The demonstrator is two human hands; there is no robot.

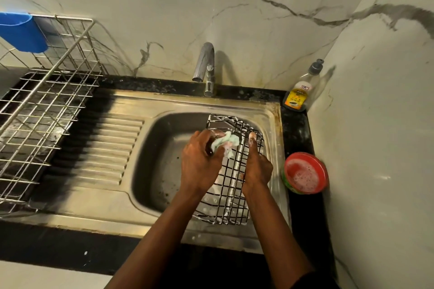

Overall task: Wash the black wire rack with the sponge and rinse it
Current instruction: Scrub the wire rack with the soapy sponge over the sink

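The black wire rack [231,191] lies tilted in the steel sink basin [152,162], its near end resting on the sink's front rim, with white suds along its wires. My left hand [199,162] is closed around a pale green, soapy sponge [226,142] and presses it on the rack's upper part. My right hand [257,166] grips the rack's right side, thumb pointing up along the wires.
The tap [206,65] stands behind the basin with no water running. A dish soap bottle [299,91] sits in the back right corner. A red bowl of soapy water [305,175] stands right of the sink. A metal drying rack [42,110] with a blue cup [23,31] stands at the left.
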